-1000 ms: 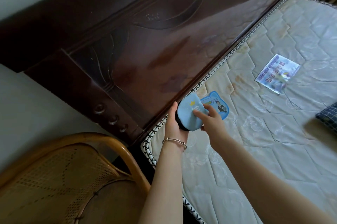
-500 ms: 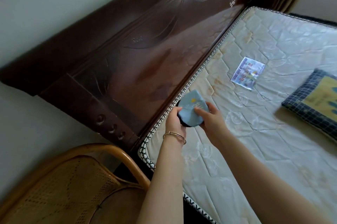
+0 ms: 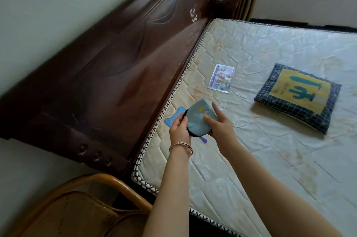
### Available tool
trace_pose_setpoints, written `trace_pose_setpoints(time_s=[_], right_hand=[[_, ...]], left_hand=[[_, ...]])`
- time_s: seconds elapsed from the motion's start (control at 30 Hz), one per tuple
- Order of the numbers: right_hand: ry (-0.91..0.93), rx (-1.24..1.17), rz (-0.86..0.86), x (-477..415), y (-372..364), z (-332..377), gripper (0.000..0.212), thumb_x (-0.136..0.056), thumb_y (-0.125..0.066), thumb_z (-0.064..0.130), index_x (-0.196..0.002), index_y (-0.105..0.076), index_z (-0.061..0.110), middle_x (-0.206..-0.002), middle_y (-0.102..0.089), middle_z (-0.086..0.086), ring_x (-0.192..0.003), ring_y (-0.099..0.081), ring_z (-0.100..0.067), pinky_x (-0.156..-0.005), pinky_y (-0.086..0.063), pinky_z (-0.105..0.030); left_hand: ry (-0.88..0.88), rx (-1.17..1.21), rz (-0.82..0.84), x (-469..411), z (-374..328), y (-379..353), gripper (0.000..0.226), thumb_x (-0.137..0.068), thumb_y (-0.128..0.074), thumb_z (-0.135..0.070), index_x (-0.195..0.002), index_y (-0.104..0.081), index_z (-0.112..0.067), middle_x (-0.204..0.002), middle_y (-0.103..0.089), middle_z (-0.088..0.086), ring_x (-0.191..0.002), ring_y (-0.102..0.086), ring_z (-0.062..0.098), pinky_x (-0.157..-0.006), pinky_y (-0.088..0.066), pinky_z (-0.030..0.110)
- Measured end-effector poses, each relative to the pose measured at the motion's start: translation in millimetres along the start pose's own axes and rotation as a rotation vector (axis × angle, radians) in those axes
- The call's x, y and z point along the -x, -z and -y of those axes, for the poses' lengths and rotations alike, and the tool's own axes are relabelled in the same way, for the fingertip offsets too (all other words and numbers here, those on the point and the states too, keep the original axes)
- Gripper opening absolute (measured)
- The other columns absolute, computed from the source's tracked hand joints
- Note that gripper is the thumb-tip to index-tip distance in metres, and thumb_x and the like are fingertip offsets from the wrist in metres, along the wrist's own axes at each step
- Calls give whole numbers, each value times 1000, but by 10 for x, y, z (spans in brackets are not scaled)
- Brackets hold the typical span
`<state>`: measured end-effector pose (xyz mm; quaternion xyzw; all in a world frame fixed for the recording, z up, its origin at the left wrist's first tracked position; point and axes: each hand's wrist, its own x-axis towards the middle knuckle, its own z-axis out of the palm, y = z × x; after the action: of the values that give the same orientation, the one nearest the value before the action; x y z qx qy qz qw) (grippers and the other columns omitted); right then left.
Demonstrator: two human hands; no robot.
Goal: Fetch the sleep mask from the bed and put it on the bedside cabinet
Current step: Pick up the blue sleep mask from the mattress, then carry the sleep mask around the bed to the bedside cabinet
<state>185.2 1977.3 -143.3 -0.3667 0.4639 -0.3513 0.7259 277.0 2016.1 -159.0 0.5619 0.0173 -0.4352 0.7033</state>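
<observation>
Blue sleep mask [image 3: 200, 120] pinched by left grip [image 3: 179, 132] and right grip [image 3: 222, 128] over mattress [image 3: 251, 159]; label [image 3: 222, 80] writing illegible.

leaflet [image 3: 222, 78] print blurred, pillow [image 3: 297, 97] lettering too small, nothing legible

Over the bed [image 3: 251, 169], beside the headboard [image 3: 116, 72]: sleep mask [image 3: 199, 120] between left hand [image 3: 179, 132] and right hand [image 3: 222, 128]; leaflet [image 3: 222, 78] beyond, pillow [image 3: 297, 99] rightward.
</observation>
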Motion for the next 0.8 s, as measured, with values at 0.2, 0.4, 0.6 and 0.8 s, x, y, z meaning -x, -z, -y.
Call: trace_pose_setpoints(time_s=[0.2,0.4,0.6,0.8], right_hand=[[46,-67,-42,352,557,257,55,-88,-56,-3,-138,-45,17,-116,-59,-6,-100,-60,-23,-71,-57,-26],[98,-87,-131,779,1235,414,53,-89,-54,-4,-138,-44,12,-119,-59,-8,-102,-59,-23,-79,-55,-34],[130,-135,-212,1231,2041,437,52,-89,-54,-2,-138,-45,12,-126,-59,-14,-110,-61,-30,-87,-55,-39],[175,-162,-310,1710,2888,483,52,-89,-56,1,-138,-45,11,-123,-60,-13,-99,-63,-23,-74,-58,-26]], left_hand=[[-44,-89,71,413,289,-385,27,-92,-46,-2,-102,-61,-23,-105,-62,6,-70,-66,8,-50,-54,22],[-7,-123,138,963,737,-760,21,-90,-52,-6,-89,-64,-23,-110,-62,12,-95,-58,26,-72,-50,34],[23,-147,260,1659,1262,-1114,25,-83,-61,1,-104,-58,-12,-107,-60,14,-94,-59,28,-64,-57,27],[64,-209,374,2278,1828,-1466,25,-84,-60,1,-105,-58,-11,-107,-59,14,-94,-60,29,-83,-53,42]])
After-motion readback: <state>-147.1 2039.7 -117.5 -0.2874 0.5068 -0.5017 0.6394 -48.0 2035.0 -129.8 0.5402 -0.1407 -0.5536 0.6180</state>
